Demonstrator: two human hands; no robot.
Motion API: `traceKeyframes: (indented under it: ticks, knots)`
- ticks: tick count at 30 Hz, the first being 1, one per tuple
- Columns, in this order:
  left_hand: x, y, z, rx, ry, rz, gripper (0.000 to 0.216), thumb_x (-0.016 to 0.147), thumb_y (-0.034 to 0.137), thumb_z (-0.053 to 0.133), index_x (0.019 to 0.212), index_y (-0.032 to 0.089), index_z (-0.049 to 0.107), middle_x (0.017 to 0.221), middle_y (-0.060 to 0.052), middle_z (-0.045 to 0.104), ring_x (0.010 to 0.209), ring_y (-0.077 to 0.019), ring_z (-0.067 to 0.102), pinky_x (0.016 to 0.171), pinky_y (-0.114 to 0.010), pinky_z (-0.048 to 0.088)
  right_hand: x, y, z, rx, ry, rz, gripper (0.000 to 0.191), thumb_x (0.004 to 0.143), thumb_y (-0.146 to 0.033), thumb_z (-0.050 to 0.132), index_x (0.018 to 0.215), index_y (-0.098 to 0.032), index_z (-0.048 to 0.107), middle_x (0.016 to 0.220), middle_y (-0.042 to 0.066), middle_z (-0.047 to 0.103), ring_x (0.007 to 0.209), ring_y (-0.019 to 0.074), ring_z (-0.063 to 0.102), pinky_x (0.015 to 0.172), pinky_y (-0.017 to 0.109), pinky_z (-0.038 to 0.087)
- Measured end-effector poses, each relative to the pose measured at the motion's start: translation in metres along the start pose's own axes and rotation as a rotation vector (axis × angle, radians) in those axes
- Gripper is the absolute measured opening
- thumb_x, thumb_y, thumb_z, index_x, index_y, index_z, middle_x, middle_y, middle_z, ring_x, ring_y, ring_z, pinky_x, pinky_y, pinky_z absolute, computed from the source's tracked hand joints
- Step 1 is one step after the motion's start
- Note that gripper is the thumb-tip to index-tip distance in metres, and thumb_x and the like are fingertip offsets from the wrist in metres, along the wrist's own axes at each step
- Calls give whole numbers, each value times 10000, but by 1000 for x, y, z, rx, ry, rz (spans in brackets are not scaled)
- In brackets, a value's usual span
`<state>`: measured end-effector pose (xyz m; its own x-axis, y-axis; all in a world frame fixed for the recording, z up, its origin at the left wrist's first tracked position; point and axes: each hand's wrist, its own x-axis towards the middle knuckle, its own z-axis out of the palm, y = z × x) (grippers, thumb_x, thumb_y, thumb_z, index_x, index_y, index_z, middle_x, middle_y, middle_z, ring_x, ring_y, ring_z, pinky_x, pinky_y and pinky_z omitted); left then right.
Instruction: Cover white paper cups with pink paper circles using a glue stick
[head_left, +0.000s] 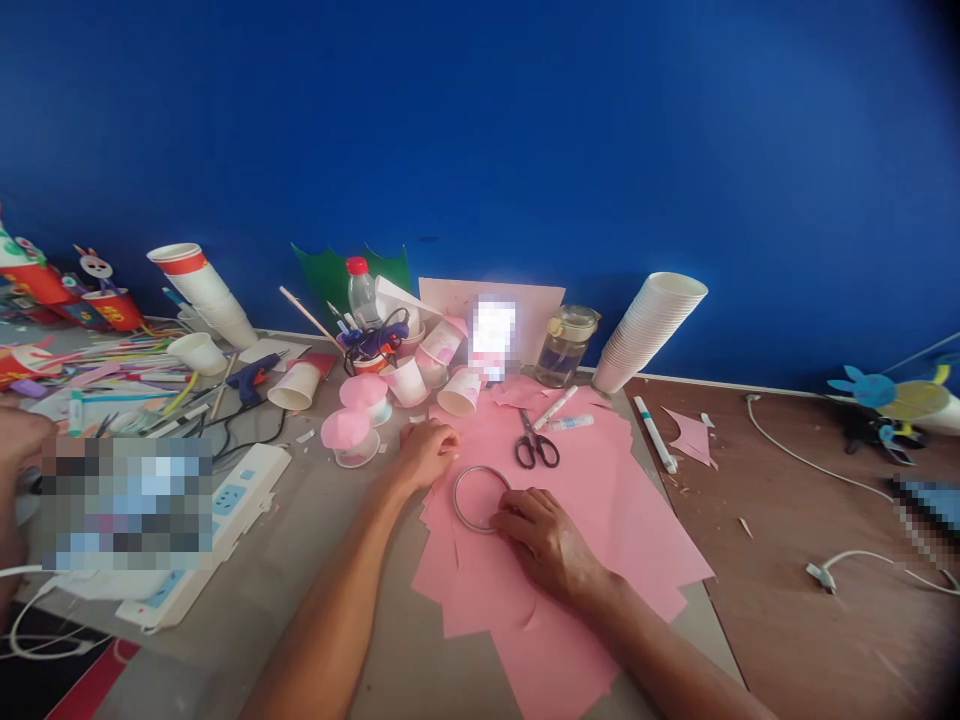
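Observation:
My right hand (546,540) grips the near right edge of a thin, greyish round ring (456,508) lying on pink paper sheets (592,500). My left hand (429,452) rests at the left edge of the sheets, its fingers curled inward; what they hold, if anything, is hidden. Black-handled scissors (536,452) lie on the paper beyond the ring. Close to them are a white pen (556,406) and a small clear-and-blue tube (571,423). Left of my left hand stand cups topped with pink paper (349,430).
A tall stack of paper cups (649,330) and a glass jar (566,347) stand at the back. A white power strip (240,500) lies left, near a blue glue gun (253,378). Another person's hand (26,435) shows at far left. A white cable (795,460) crosses the brown tabletop.

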<state>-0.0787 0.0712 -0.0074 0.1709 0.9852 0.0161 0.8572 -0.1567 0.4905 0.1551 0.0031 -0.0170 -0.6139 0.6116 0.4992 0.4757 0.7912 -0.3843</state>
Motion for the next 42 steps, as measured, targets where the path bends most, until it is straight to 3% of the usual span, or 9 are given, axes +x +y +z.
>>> traceKeyframes:
  ticks: [42]
  knots:
    - [0, 3, -1, 6, -1, -1, 112, 748, 165, 569, 819, 227, 628, 959, -10, 666, 960, -196, 588, 970, -377, 308, 1, 0, 1, 24, 6, -39, 290, 871, -41, 425, 858, -199, 668, 830, 69, 613, 764, 173, 512, 660, 287, 445]
